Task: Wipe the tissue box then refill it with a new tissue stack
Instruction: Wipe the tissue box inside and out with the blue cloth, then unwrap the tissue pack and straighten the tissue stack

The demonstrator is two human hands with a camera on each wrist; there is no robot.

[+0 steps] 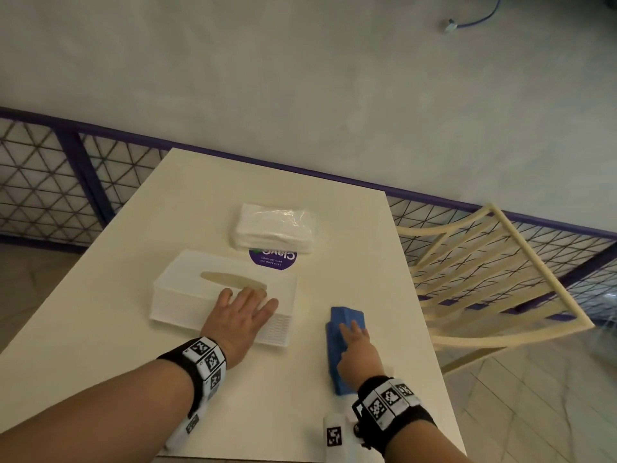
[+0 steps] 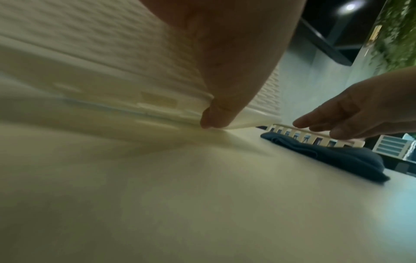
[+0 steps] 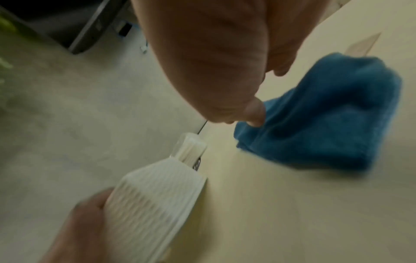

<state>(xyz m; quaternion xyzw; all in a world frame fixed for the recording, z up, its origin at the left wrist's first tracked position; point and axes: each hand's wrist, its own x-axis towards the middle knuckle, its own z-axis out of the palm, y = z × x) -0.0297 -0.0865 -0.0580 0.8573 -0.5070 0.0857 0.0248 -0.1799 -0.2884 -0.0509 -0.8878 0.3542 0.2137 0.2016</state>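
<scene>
A white ribbed tissue box (image 1: 193, 289) with an oval slot lies on the white table (image 1: 267, 188). My left hand (image 1: 248, 305) rests flat on the box's right end with the fingers straight, and its thumb (image 2: 216, 113) runs down the near side of the box (image 2: 90, 53). A folded blue cloth (image 1: 345, 317) lies to the right of the box. My right hand (image 1: 354, 335) reaches over the cloth with the fingers extended, and its thumb tip (image 3: 254, 113) touches the cloth (image 3: 326, 115). The new tissue stack (image 1: 273, 228), wrapped in clear plastic, sits behind the box.
A round purple sticker (image 1: 272, 260) shows on the table between the box and the stack. A cream slatted chair (image 1: 494, 279) stands at the table's right side. A purple-framed mesh railing (image 1: 50, 182) runs behind the table.
</scene>
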